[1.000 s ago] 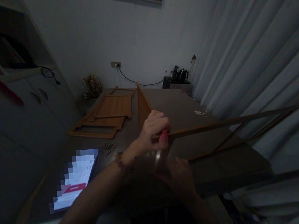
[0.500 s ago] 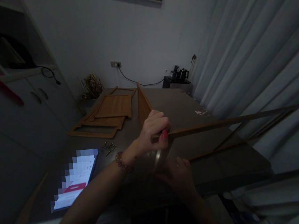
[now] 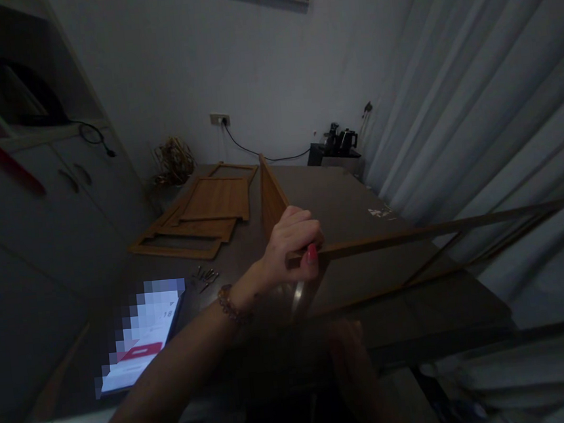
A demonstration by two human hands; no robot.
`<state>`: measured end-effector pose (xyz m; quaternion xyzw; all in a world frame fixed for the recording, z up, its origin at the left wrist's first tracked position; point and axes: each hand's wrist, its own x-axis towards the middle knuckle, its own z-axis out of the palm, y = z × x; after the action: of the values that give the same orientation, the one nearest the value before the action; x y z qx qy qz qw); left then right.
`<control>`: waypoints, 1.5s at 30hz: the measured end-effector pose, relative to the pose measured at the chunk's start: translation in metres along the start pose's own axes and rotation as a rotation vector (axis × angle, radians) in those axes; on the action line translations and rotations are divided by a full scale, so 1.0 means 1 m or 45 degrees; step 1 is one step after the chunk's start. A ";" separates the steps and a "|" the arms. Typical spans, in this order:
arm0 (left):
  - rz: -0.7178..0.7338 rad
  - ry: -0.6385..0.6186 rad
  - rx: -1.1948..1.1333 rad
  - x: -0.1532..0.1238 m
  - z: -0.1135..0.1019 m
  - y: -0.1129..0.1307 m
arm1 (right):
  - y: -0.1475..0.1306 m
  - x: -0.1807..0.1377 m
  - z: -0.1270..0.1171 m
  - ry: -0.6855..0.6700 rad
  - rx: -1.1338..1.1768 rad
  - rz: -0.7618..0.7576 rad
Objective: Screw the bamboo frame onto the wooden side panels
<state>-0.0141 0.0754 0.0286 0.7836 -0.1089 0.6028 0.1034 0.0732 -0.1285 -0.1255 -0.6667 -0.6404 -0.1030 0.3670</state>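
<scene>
My left hand (image 3: 292,243), with red nails and a beaded bracelet (image 3: 228,304), is closed round the corner where two wooden pieces meet. One is an upright wooden panel (image 3: 271,196) running away from me. The other is an open wooden frame (image 3: 402,235) standing on its edge and stretching right. Below the corner, my right hand (image 3: 348,347) is near the table's front edge, dark and blurred, apart from the wood; its fingers are unclear. Several small metal screws or bolts (image 3: 206,277) lie on the table to the left of my left wrist.
A lit tablet (image 3: 149,338) lies at the left front. Flat wooden panels (image 3: 216,199) and frames are stacked behind it on the grey table (image 3: 319,185). White scraps (image 3: 381,212) lie on the right. A kettle (image 3: 347,141) stands on a far unit. Curtains (image 3: 480,102) hang at right.
My right hand has dropped away from below the corner, down toward the table's front edge. My left hand keeps its grip, and the wooden pieces stay in place.
</scene>
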 end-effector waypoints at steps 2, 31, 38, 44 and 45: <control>0.003 -0.022 -0.009 0.002 -0.002 0.001 | -0.005 -0.003 0.000 0.011 -0.015 -0.108; 0.099 -0.033 0.015 0.005 -0.006 0.035 | -0.040 -0.016 0.002 0.130 0.015 -0.078; 0.058 0.020 -0.003 0.003 -0.007 0.053 | -0.050 -0.029 0.013 0.076 -0.030 0.016; 0.016 0.038 0.006 0.004 -0.007 0.062 | -0.050 -0.036 0.020 0.060 -0.041 -0.024; 0.015 0.050 0.005 0.004 -0.007 0.062 | -0.050 -0.037 0.021 0.055 -0.037 -0.023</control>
<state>-0.0375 0.0178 0.0365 0.7712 -0.1102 0.6189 0.1003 0.0140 -0.1486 -0.1449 -0.6637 -0.6370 -0.1299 0.3699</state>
